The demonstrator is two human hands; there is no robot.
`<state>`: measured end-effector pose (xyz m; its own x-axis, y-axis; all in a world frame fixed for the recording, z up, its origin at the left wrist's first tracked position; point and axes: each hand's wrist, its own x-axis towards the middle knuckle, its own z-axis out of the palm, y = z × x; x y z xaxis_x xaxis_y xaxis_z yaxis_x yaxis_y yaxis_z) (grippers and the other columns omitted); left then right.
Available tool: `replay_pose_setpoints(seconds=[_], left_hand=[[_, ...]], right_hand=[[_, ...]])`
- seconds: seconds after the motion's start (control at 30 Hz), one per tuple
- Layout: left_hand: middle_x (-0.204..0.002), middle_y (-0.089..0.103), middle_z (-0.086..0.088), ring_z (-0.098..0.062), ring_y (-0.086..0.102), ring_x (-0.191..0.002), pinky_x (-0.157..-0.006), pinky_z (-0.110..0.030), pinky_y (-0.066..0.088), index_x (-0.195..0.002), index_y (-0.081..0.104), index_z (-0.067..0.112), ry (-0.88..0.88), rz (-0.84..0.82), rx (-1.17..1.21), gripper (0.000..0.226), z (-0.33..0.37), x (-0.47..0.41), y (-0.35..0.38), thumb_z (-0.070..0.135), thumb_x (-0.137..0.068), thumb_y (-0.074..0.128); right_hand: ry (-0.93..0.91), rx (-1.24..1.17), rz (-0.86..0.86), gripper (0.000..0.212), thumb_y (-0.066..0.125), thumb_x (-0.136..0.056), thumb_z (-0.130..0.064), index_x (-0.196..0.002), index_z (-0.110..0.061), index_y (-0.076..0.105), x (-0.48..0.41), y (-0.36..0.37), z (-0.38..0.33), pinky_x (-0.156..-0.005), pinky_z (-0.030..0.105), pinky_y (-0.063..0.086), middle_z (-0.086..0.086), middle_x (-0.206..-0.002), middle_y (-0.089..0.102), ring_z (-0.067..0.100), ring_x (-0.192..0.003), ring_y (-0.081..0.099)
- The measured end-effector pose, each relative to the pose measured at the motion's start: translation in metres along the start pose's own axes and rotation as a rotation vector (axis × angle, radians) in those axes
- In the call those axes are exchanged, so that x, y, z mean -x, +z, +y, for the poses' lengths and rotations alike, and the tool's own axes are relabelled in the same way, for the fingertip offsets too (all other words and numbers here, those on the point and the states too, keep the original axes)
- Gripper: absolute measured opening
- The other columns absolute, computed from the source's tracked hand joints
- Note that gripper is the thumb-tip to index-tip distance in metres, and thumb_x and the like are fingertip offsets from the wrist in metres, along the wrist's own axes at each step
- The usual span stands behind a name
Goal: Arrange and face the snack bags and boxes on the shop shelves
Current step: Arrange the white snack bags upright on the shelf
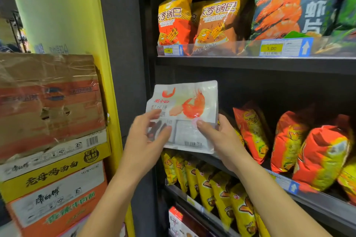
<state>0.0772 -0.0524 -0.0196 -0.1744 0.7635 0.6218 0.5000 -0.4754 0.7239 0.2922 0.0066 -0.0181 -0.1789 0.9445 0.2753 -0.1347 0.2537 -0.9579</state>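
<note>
A shop: shelves (pixel 250 64) of snack bags (pixel 215 23) with price tags (pixel 271 48) above the right hand (pixel 219 136); stacked cartons (pixel 52 175) left of the left hand (pixel 144 136).

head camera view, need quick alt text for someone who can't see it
A person's left hand and right hand hold a white shrimp-print snack bag upright before dark shop shelves, left of orange chip bags. Rice crust bags stand on the shelf above; stacked cardboard cartons sit at far left.
</note>
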Motion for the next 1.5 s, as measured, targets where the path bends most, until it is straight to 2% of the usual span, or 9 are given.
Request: replay_pose_setpoints(seconds=[0.1, 0.2, 0.37, 0.73, 0.87, 1.07, 1.17, 1.3, 1.5], left_hand=[[-0.154, 0.036, 0.024, -0.003, 0.031, -0.147, -0.119, -0.041, 0.038, -0.156, 0.03, 0.05, -0.034, -0.153, -0.058, 0.081, 0.001, 0.007, 0.012, 0.073, -0.086, 0.062], [-0.162, 0.032, 0.024, -0.002, 0.03, -0.151, -0.122, -0.047, 0.039, -0.161, 0.019, 0.052, -0.031, -0.219, 0.102, 0.091, 0.008, 0.012, 0.019, 0.069, -0.085, 0.068], [-0.148, 0.05, 0.024, 0.003, 0.051, -0.136, -0.112, -0.034, 0.05, -0.157, 0.032, 0.041, -0.045, -0.136, 0.236, 0.082, 0.002, 0.019, 0.019, 0.027, -0.092, 0.08], [-0.139, 0.067, 0.0, -0.022, 0.067, -0.126, -0.09, -0.033, 0.061, -0.15, 0.05, 0.028, -0.303, -0.144, 0.757, 0.057, -0.017, 0.018, -0.007, 0.02, -0.095, 0.064], [-0.141, 0.067, -0.006, -0.029, 0.066, -0.127, -0.095, -0.042, 0.061, -0.149, 0.051, 0.025, -0.343, -0.169, 0.86, 0.053, -0.022, 0.018, -0.013, 0.019, -0.098, 0.064], [-0.143, 0.065, -0.013, -0.038, 0.063, -0.13, -0.107, -0.055, 0.05, -0.138, 0.067, 0.028, -0.404, -0.242, 1.095, 0.069, -0.032, 0.016, -0.019, 0.026, -0.073, 0.091], [-0.139, 0.068, -0.011, -0.03, 0.07, -0.122, -0.097, -0.045, 0.06, -0.134, 0.07, 0.024, -0.474, -0.2, 1.027, 0.067, -0.034, 0.014, -0.024, 0.037, -0.071, 0.09], [-0.135, 0.072, -0.003, -0.021, 0.071, -0.12, -0.095, -0.044, 0.053, -0.141, 0.062, 0.028, -0.583, -0.229, 0.835, 0.049, -0.033, 0.003, -0.033, 0.052, -0.103, 0.042], [-0.12, 0.078, 0.002, -0.02, 0.075, -0.11, -0.102, -0.049, 0.057, -0.131, 0.068, 0.025, -0.677, -0.354, 0.545, 0.036, -0.025, -0.013, -0.033, 0.044, -0.102, 0.059]], right_hand=[[-0.099, 0.073, -0.016, 0.062, 0.083, -0.083, -0.046, -0.135, -0.032, 0.052, 0.004, 0.014, -0.001, -0.088, 0.036, 0.063, -0.008, -0.129, 0.068, 0.01, -0.113, 0.071], [-0.133, 0.167, -0.101, 0.06, 0.071, -0.086, -0.062, -0.138, -0.036, 0.055, 0.01, 0.026, 0.0, -0.084, 0.033, 0.061, -0.012, -0.134, 0.064, 0.01, -0.118, 0.067], [-0.127, 0.119, -0.2, 0.037, 0.055, -0.102, -0.046, -0.137, -0.034, 0.06, 0.015, 0.033, 0.001, -0.088, 0.035, 0.062, -0.017, -0.13, 0.067, 0.006, -0.12, 0.067], [-0.171, 0.162, 0.019, 0.031, 0.07, -0.097, -0.03, -0.128, -0.027, 0.071, -0.012, 0.013, 0.023, -0.095, 0.037, 0.06, -0.013, -0.124, 0.071, 0.008, -0.119, 0.065], [-0.056, 0.158, 0.04, 0.045, 0.072, -0.093, -0.038, -0.137, -0.028, 0.062, -0.02, 0.005, 0.03, -0.078, 0.022, 0.06, -0.01, -0.131, 0.068, 0.007, -0.115, 0.068], [0.203, -0.24, -0.203, 0.054, 0.067, -0.094, -0.04, -0.142, -0.015, 0.059, -0.019, 0.001, 0.031, -0.109, 0.059, 0.048, 0.014, -0.135, 0.069, 0.036, -0.125, 0.066], [0.21, -0.231, -0.194, 0.051, 0.07, -0.095, -0.037, -0.141, -0.016, 0.061, -0.019, 0.0, 0.028, -0.114, 0.063, 0.042, 0.013, -0.134, 0.07, 0.037, -0.127, 0.064], [0.327, -0.126, -0.14, 0.045, 0.073, -0.091, -0.041, -0.131, -0.02, 0.068, -0.021, -0.001, 0.015, -0.11, 0.056, 0.049, 0.008, -0.123, 0.076, 0.035, -0.124, 0.066], [0.377, -0.017, -0.134, 0.048, 0.077, -0.089, -0.049, -0.128, -0.023, 0.069, -0.028, 0.001, 0.009, -0.111, 0.061, 0.047, 0.005, -0.121, 0.077, 0.033, -0.121, 0.069]])
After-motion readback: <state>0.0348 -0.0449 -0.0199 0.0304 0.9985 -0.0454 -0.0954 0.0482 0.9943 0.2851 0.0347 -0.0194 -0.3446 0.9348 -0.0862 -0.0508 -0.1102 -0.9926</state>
